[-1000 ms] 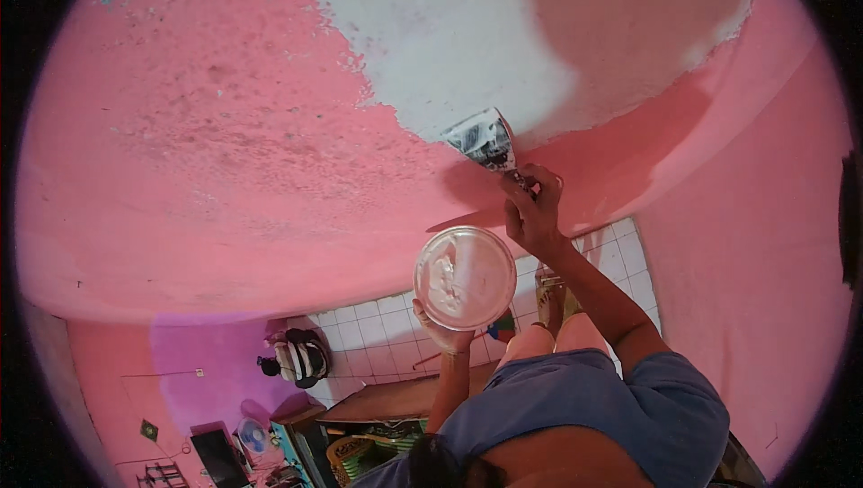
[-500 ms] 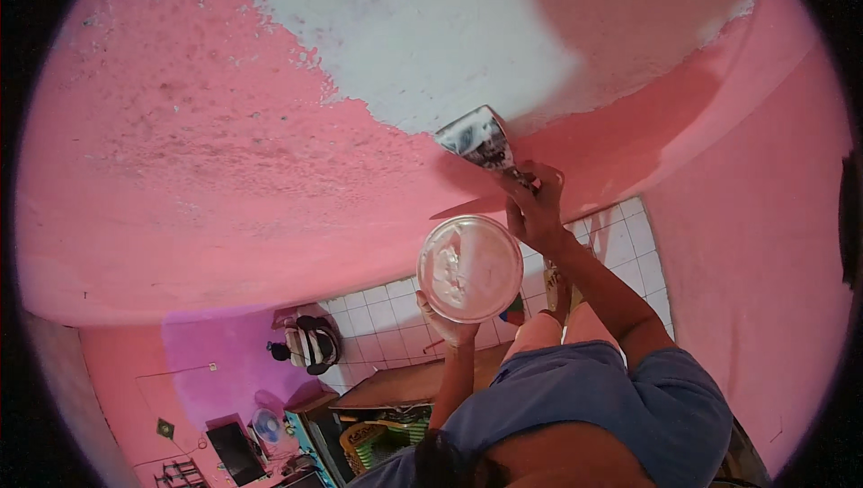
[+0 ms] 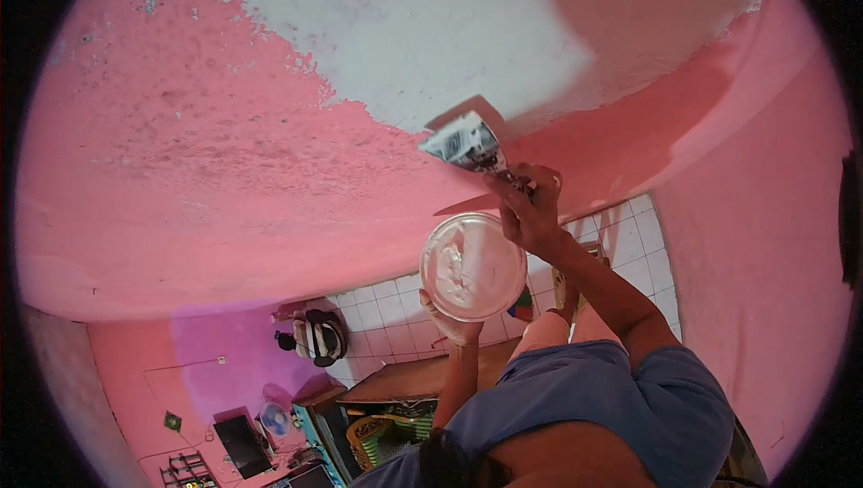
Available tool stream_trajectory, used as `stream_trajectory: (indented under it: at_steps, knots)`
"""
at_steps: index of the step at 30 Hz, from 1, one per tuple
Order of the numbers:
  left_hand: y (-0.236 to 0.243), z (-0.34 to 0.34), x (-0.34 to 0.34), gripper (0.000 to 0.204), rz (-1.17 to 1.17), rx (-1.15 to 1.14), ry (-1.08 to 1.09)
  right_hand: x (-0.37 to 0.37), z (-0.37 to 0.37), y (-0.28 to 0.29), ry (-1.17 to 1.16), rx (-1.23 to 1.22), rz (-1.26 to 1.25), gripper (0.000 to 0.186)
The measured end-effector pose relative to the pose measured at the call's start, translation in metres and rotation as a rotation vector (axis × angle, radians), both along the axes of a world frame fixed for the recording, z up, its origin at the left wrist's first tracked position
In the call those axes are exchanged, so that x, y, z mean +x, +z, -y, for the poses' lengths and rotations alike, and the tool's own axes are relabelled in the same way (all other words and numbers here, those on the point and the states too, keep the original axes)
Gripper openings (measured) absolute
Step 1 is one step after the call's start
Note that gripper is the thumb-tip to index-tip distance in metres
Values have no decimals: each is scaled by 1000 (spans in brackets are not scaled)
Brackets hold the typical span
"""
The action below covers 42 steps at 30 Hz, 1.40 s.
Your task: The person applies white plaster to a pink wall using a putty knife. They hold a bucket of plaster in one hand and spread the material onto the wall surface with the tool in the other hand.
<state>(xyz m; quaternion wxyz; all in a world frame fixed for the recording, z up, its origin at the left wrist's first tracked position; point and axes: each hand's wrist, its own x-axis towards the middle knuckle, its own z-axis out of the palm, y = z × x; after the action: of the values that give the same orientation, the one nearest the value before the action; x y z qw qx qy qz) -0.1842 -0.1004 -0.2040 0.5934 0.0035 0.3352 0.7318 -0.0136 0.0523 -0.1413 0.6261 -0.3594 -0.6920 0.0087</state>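
Observation:
My right hand (image 3: 535,214) is closed on the handle of a broad metal scraper (image 3: 463,142), its blade smeared white and dark, at the ragged border of a white patch (image 3: 422,30) on the pink wall (image 3: 207,200); whether the blade touches the wall I cannot tell. My left hand (image 3: 454,322) holds a round, shallow container or lid (image 3: 474,266) from below, with a lump of white paste in it. The container sits just below my right hand and the scraper, over the view of the floor.
White floor tiles (image 3: 638,245) run along the wall's foot. A dark-and-light bag (image 3: 319,335) lies on the floor. Behind me are a wooden furniture top (image 3: 387,380), plastic baskets (image 3: 378,443), a fan (image 3: 274,418) and a dark screen (image 3: 241,446). My bare legs and feet show below.
The scraper blade has moved left and slightly up along the border of the white patch. The container in my left hand has shifted a little up and to the right.

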Motion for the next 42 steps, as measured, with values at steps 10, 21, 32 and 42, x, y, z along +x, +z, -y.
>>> stream_trajectory:
  at_steps: [10,21,32,42]
  knots:
    - [7,-2,6,69,-102,-15,-25,-3,14,-39,45,-198,-12,50]
    - [11,-3,6,67,4,2,-25,-4,-7,-30,-10,-55,-20,50]
    - [0,-3,3,71,-47,-21,-10,25,41,-41,38,-155,94,47]
    - [19,-13,9,78,-169,-9,-169,11,27,-22,49,-87,104,51]
